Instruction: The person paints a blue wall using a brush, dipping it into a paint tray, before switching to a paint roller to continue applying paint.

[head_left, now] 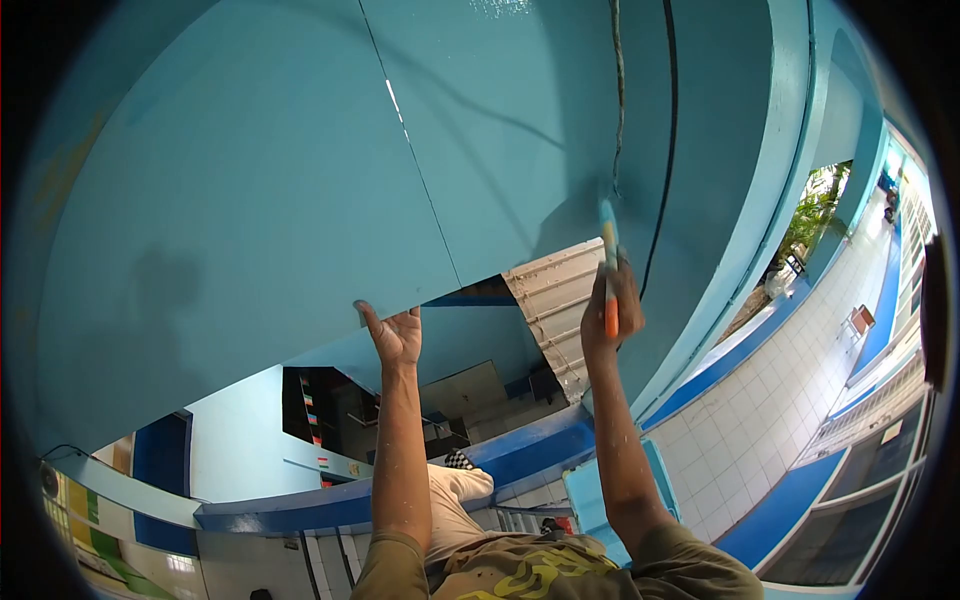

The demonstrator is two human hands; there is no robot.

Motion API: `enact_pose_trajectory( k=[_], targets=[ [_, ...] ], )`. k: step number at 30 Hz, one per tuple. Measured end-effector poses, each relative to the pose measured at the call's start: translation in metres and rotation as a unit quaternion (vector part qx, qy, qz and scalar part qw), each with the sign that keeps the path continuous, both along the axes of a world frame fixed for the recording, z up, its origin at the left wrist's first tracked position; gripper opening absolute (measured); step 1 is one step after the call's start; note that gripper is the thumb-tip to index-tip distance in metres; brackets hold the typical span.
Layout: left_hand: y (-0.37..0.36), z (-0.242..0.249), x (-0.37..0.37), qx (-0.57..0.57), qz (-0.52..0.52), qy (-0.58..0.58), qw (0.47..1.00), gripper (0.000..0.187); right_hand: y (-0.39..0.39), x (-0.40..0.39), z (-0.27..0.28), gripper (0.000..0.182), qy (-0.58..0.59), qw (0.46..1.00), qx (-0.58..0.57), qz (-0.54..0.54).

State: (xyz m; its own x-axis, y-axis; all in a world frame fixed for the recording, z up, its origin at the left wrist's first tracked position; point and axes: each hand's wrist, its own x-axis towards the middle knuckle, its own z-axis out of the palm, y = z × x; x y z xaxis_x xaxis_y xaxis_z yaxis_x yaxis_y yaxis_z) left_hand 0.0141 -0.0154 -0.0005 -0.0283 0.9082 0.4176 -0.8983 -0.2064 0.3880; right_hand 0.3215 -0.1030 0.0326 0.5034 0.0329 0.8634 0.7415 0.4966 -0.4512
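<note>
My right hand [618,310] is wrapped around a paintbrush [611,325] with an orange handle. The brush points up, its tip close to the blue-painted surface near the end of a paint-smeared wire [618,90]. My left hand [396,338] grips the lower edge of a large blue panel [230,250], thumb on the near face and fingers partly hidden behind the edge. A thin dark seam [425,185], with light coming through part of it, runs across the panel to that edge.
A black cable [670,130] hangs right of the brush. Corrugated sheeting [550,305] shows beyond the panel edge. Below me are a blue ledge [520,462] and a light-blue plastic object [590,495]. A tiled walkway [740,430] runs along the right, with a chair [860,320] farther off.
</note>
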Motion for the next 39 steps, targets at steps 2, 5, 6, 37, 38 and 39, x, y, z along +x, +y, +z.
enact_pose_trajectory(
  k=[2, 5, 6, 37, 38, 39],
  targets=[
    [-0.001, 0.002, 0.001, 0.0, -0.001, -0.007, 1.0, 0.074, 0.023, 0.005, -0.007, 0.016, -0.005, 0.999, -0.012, -0.032],
    [-0.002, 0.009, 0.005, 0.009, 0.007, -0.01, 1.0, 0.072, 0.011, -0.008, -0.01, 0.016, -0.036, 0.999, -0.009, 0.04],
    [-0.001, 0.009, 0.006, 0.01, 0.005, -0.014, 1.0, 0.072, 0.0, -0.011, -0.007, 0.016, -0.039, 0.995, -0.011, 0.088],
    [-0.003, 0.005, 0.007, 0.0, 0.005, -0.023, 1.0, 0.072, -0.009, 0.026, 0.211, 0.031, -0.412, 0.861, -0.201, 0.221],
    [-0.004, 0.006, 0.007, 0.003, 0.007, -0.025, 1.0, 0.072, -0.006, 0.015, 0.237, 0.033, -0.429, 0.864, -0.182, 0.19],
    [-0.004, 0.006, 0.006, -0.001, 0.015, -0.013, 1.0, 0.072, -0.004, 0.003, 0.262, 0.035, -0.449, 0.87, -0.129, 0.16]
  ],
)
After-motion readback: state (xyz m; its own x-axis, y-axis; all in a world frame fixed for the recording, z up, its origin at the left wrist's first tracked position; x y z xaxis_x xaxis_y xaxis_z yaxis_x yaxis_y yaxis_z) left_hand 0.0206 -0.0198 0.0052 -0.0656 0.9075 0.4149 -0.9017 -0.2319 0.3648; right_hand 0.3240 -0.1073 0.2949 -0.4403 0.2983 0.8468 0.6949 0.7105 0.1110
